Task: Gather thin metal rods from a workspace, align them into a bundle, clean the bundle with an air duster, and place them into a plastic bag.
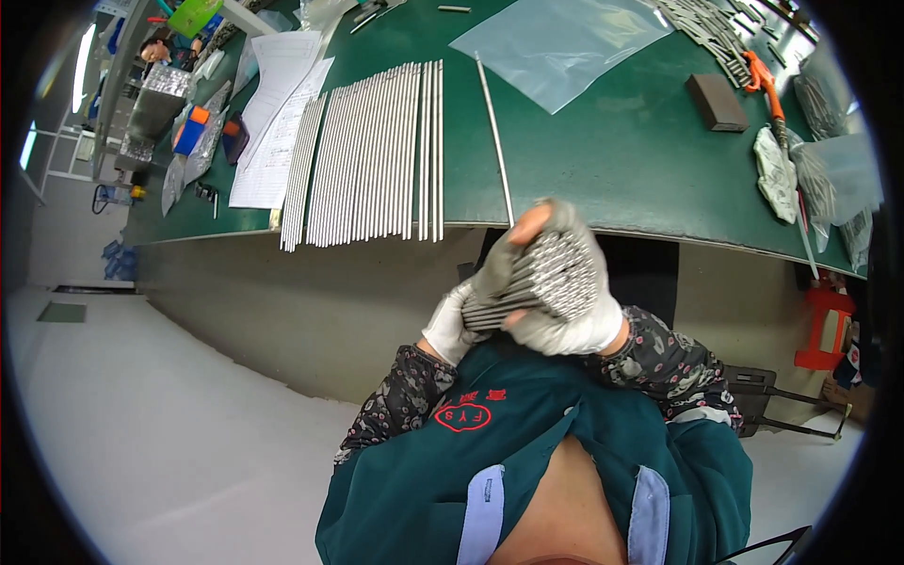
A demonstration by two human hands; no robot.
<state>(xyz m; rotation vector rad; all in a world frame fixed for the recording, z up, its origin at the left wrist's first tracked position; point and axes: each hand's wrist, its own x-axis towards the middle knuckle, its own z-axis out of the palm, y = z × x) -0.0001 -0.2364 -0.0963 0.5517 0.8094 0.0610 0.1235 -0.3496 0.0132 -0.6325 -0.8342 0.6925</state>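
Note:
A thick bundle of thin metal rods (563,275) is held in front of my chest, its cut ends facing up and right. My right hand (595,318), in a white fingerless-tipped glove, wraps round the end of the bundle, with bare fingertips showing. My left hand (454,318), gloved too, is closed round the bundle farther down; part of its fingers is hidden. Just beyond the hands, a single long rod (492,132) lies on the green table (584,169). Left of it, a row of long metal rods (367,155) lies side by side, some ends reaching past the table's front edge.
Written sheets (273,141) and a phone (235,137) lie at the left. A clear plastic bag (565,47) is at the back. To the right are a brown block (718,102), an orange-handled tool (765,85), a crumpled white glove (776,174), scattered short rods (706,33) and bagged rods (833,179).

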